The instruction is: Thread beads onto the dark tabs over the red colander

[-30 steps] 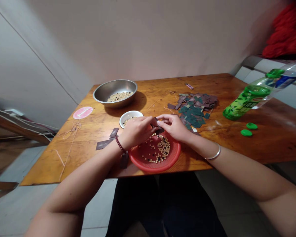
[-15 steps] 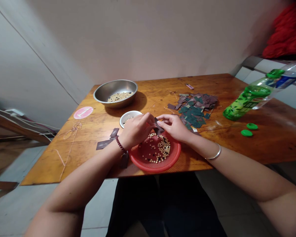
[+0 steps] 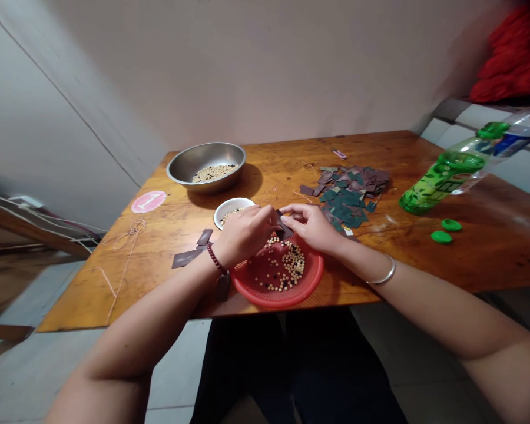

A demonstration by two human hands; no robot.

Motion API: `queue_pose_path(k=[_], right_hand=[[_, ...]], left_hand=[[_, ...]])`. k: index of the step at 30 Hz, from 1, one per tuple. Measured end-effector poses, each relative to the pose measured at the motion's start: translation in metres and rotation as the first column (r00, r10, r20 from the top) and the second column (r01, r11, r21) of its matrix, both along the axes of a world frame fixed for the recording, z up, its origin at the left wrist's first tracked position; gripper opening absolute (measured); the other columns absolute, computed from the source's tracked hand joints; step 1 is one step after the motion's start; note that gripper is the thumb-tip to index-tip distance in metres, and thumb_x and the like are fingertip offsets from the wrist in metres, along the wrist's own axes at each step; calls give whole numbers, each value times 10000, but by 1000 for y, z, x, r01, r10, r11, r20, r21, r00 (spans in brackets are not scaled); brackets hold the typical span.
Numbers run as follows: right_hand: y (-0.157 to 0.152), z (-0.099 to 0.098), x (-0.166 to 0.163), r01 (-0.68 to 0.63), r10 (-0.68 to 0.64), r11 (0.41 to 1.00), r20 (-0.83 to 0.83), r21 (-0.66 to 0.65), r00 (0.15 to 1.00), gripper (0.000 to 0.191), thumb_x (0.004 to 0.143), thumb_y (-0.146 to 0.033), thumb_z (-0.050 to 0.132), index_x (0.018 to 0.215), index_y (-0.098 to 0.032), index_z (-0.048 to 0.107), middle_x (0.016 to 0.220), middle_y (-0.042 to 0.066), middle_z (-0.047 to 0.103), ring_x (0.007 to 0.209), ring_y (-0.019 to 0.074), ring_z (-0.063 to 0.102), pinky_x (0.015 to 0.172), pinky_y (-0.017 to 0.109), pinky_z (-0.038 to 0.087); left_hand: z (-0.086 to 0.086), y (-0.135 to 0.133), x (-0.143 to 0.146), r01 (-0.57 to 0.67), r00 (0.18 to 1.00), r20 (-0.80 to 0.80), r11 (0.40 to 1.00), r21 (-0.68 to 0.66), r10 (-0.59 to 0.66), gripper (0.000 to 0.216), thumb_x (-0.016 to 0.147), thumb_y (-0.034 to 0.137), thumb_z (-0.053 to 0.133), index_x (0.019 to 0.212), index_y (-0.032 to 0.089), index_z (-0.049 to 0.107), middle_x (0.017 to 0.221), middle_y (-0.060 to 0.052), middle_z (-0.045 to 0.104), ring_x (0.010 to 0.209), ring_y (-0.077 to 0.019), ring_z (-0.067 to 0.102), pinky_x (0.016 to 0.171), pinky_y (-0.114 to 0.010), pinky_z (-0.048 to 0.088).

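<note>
My left hand [image 3: 244, 233] and my right hand [image 3: 310, 226] meet over the far rim of a red basket [image 3: 249, 287] that holds several pale and dark beads. Both pinch a small dark paper piece [image 3: 284, 227] between their fingertips. A bead bracelet is on my left wrist and a silver bangle on my right. A small white bowl [image 3: 229, 206] with beads stands just behind my left hand. A pile of dark green and brown paper squares [image 3: 348, 191] lies beyond my right hand.
A steel bowl [image 3: 205, 164] of beads stands at the back left. A pink round tag [image 3: 148, 201], loose string [image 3: 128, 232] and two dark paper pieces [image 3: 193, 249] lie at the left. A green bottle [image 3: 450, 174] and two green caps [image 3: 445, 231] are at the right of the wooden table [image 3: 424, 259].
Both hands have shifted slightly away from me over the basket rim, still pinching the dark paper piece. Nothing else has moved.
</note>
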State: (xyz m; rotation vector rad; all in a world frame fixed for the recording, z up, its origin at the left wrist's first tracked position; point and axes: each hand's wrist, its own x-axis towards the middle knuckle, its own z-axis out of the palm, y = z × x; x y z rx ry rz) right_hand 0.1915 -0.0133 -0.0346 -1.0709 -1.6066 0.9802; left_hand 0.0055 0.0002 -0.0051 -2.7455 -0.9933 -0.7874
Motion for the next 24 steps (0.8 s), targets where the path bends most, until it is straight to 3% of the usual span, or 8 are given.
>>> queue_pose_path(k=[11, 17, 24], right_hand=[[1, -2, 0, -4, 4, 1000, 0, -12, 1000, 248, 806, -274, 575, 991, -120, 636, 794, 71, 700, 696, 162, 660, 694, 302, 534], [0, -1, 0, -14, 14, 1000, 10, -3, 1000, 236, 806, -268, 571, 979, -124, 643, 793, 72, 703, 695, 161, 660, 685, 299, 535], [0, -1, 0, -20, 20, 1000, -14, -13, 1000, 237, 810, -298, 579, 978, -141, 635, 788, 62, 701, 701, 167, 666, 695, 311, 543]], left_hand=[[-1, 0, 0, -3, 1000, 2, 1000, -3, 3, 152, 838, 338, 581, 857, 190, 555, 723, 0, 607, 639, -113, 518, 548, -231, 289], [0, 1, 0, 77, 996, 44, 992, -101, -73, 146, 818, 315, 606, 849, 187, 545, 712, 16, 608, 614, -97, 513, 557, -219, 313], [2, -2, 1, -61, 998, 5, 996, -59, 61, 167, 828, 350, 577, 865, 189, 557, 734, -7, 610, 631, -120, 518, 553, -233, 313]])
